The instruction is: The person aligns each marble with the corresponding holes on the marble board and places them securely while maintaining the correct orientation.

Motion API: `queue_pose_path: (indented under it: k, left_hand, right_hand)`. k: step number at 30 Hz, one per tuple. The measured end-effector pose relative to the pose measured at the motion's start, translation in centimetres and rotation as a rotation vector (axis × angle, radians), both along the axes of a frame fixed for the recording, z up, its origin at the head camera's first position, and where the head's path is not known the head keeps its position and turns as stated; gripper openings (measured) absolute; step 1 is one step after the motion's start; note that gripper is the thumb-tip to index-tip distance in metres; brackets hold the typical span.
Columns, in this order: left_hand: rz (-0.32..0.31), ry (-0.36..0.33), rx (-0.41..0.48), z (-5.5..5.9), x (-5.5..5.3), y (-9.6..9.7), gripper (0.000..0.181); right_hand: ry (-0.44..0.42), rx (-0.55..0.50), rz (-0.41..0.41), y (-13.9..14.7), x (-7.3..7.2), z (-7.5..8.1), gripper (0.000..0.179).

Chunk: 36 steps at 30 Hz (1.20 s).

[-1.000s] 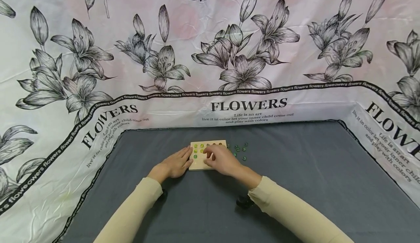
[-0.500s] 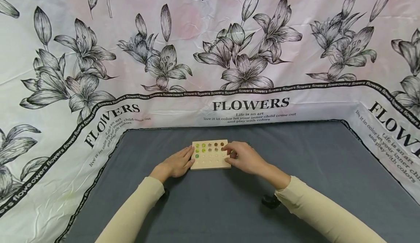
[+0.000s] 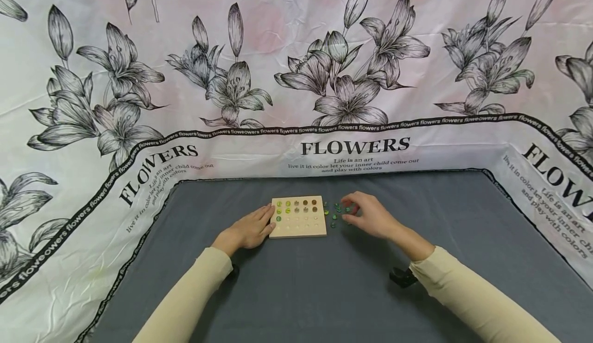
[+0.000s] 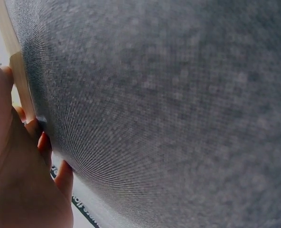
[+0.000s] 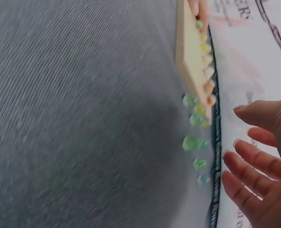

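Observation:
A pale wooden board [image 3: 301,229] with rows of small hollows lies on the grey cloth. Translucent beads fill its two far rows: yellow-green [image 3: 288,210] on the left, clear [image 3: 297,210] in the middle, brown [image 3: 314,209] on the right. One green bead [image 3: 278,219] sits at the left end of the third row. My left hand [image 3: 250,228] rests against the board's left edge, fingers extended. Off the board's right side, my right hand [image 3: 370,215] hovers by loose green beads [image 5: 190,143]; its fingers [image 5: 248,176] are spread and thumb apart, with nothing between them.
The grey cloth [image 3: 296,291] spreads around the board. Behind it rises a white flower-printed backdrop [image 3: 259,152] with a black lettered border. A dark wrist device [image 3: 402,277] shows under the right sleeve.
My right hand has moved from over the board, past its right edge, to the loose green beads. The left hand has stayed at the board's left edge.

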<state>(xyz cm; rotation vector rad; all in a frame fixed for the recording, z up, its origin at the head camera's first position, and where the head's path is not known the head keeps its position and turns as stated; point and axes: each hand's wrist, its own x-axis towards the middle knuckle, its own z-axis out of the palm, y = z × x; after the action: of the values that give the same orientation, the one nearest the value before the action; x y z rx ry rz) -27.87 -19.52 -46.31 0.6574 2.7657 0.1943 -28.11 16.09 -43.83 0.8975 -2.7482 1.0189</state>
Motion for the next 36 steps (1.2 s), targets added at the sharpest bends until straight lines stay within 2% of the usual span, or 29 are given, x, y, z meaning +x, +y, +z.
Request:
queue_pose_path:
  k: [7,10,19,26,32,36]
  left_hand:
    - [0.01,0.007,-0.022,-1.2,-0.9,-0.3,0.064]
    - [0.005,0.007,-0.023,-1.3,-1.0,-0.3,0.064]
    - [0.003,-0.004,0.012,-0.1,-0.1,0.0,0.063]
    - [0.013,0.002,-0.006,-0.8,-0.7,-0.2,0.065]
    - [0.012,-0.016,-0.011,0.1,0.0,0.2,0.063]
    - [0.01,-0.015,-0.015,0.0,0.0,0.1,0.063]
  right_hand:
    - [-0.049,0.027,-0.004,1.2,-0.7,-1.2,0.036]
    - [-0.076,0.029,-0.005,1.6,-0.9,-1.7,0.037]
    - [-0.149,0.011,0.009,2.0,-1.4,-2.4,0.032]
    - [-0.138,0.019,0.03,1.9,-1.8,-2.7,0.026]
    - [-0.141,0.029,0.045,1.7,-2.0,-2.9,0.015]
    - [-0.126,0.036,0.05,1.5,-1.9,-3.1,0.011]
